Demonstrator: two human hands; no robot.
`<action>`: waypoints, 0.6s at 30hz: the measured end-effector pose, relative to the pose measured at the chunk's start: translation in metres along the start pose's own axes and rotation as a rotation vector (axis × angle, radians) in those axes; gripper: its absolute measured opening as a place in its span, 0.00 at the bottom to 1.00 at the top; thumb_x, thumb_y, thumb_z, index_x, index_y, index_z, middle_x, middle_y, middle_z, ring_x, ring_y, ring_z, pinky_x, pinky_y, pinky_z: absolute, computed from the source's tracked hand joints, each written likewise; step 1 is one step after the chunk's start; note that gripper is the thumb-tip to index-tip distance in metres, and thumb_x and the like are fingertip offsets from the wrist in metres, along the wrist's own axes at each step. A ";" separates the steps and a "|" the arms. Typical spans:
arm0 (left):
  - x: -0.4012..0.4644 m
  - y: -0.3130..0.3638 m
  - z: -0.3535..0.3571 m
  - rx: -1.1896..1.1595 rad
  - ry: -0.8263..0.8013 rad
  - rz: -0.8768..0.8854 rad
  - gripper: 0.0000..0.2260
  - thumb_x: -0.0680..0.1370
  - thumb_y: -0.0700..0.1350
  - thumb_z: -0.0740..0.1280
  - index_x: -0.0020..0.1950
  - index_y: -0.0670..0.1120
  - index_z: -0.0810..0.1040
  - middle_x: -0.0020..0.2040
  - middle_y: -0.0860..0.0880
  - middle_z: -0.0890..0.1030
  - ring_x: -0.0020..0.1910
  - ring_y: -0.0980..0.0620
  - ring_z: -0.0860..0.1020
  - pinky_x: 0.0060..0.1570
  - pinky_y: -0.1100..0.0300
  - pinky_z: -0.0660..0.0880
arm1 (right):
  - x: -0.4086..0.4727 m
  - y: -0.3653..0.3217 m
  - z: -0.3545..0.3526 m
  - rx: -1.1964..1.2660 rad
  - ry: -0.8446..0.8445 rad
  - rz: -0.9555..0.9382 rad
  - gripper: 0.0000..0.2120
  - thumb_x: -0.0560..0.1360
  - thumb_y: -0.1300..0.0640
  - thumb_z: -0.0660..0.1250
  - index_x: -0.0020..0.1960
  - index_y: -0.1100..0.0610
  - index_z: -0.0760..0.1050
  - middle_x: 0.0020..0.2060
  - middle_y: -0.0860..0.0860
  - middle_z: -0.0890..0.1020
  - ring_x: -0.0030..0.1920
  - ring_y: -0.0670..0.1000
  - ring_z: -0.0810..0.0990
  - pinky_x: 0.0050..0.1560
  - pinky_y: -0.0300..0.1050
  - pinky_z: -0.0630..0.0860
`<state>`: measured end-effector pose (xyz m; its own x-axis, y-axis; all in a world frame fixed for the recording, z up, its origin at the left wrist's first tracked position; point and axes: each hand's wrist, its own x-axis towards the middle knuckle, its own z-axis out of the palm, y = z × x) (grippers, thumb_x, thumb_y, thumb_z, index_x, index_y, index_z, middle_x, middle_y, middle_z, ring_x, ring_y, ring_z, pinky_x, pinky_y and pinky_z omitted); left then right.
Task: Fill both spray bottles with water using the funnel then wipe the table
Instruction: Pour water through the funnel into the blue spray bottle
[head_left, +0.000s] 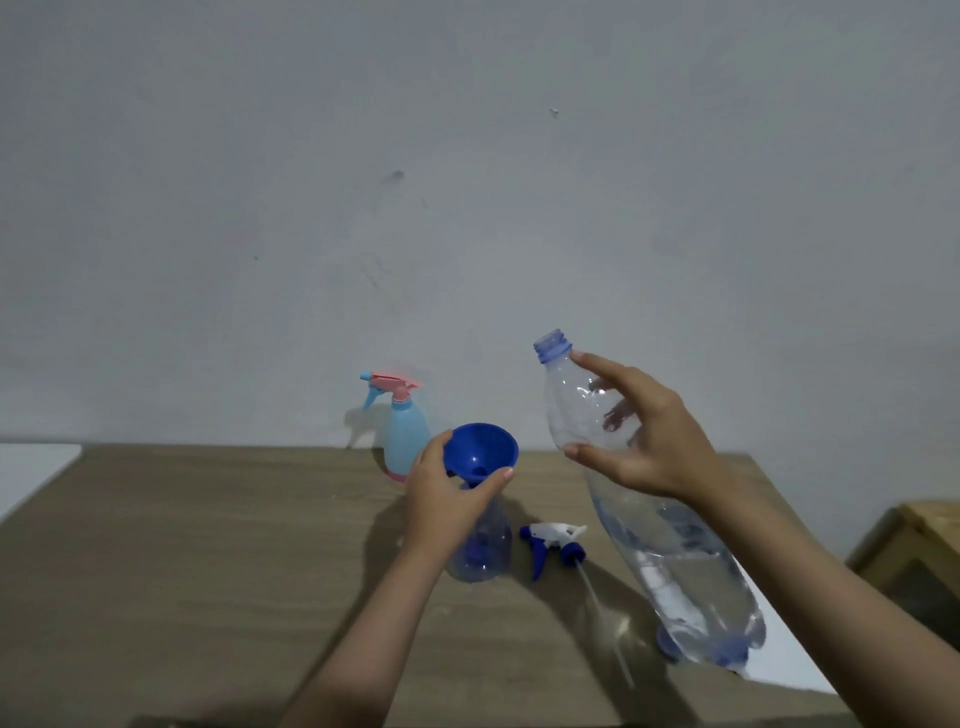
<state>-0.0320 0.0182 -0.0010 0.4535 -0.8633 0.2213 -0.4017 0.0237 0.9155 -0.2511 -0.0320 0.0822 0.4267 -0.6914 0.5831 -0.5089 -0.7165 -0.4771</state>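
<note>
Two bare hands are up. Your right hand (652, 447) grips the uncapped, unlabelled water bottle (670, 525), tilted, partly full. Left of it a spray head (556, 543) lies on the table (208, 545). Your left hand (447, 493) pinches the funnel (480, 449) atop the clear spray bottle (483, 545). Farthest, the capped light-blue spray bottle (402, 431) stands upright.

Funnel (480, 451) showing deep blue; spray bottle (404, 431) behind funnel showing pale blue w/ pink trigger; bench (208, 545) showing brown woodgrain.
</note>
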 end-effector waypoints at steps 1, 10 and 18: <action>0.001 0.000 -0.001 -0.002 -0.008 -0.002 0.34 0.63 0.57 0.78 0.66 0.50 0.70 0.60 0.54 0.74 0.59 0.54 0.73 0.55 0.59 0.74 | -0.002 0.000 0.001 -0.014 -0.045 0.025 0.39 0.61 0.38 0.74 0.69 0.31 0.61 0.55 0.46 0.77 0.43 0.49 0.80 0.43 0.49 0.79; 0.002 -0.004 -0.010 0.023 -0.079 0.007 0.37 0.63 0.59 0.77 0.68 0.50 0.68 0.64 0.52 0.73 0.61 0.53 0.72 0.60 0.54 0.73 | -0.020 -0.014 0.009 -0.128 -0.289 0.151 0.39 0.63 0.42 0.76 0.66 0.27 0.60 0.51 0.49 0.76 0.40 0.31 0.74 0.47 0.45 0.77; 0.004 -0.004 -0.018 0.037 -0.131 0.024 0.36 0.66 0.56 0.76 0.70 0.48 0.66 0.66 0.51 0.71 0.59 0.55 0.71 0.56 0.62 0.70 | -0.010 -0.029 0.013 -0.273 -0.434 0.191 0.39 0.64 0.43 0.75 0.69 0.32 0.59 0.52 0.50 0.77 0.33 0.31 0.71 0.51 0.48 0.77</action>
<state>-0.0144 0.0238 0.0027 0.3368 -0.9211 0.1954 -0.4413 0.0289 0.8969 -0.2305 -0.0053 0.0815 0.5476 -0.8231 0.1507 -0.7583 -0.5643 -0.3264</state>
